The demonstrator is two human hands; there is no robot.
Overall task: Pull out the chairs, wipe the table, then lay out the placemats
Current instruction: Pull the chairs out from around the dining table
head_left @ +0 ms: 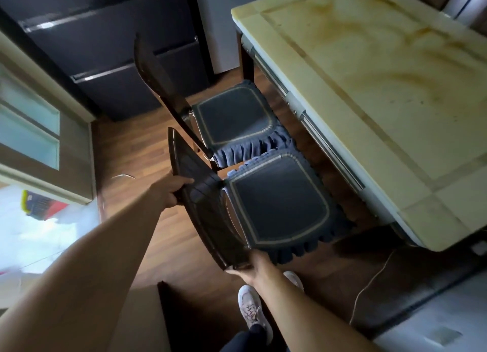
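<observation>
Gripping near chair (279, 201) backrest, left hand (172, 189) and right hand (253, 268) curled round it; desk (369, 88) stained, placemats not yet laid.

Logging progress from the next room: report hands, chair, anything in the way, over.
Left hand, right hand both grip near chair by its backrest. Chair beside table. Far chair tight alongside; cable on floor near feet.
</observation>
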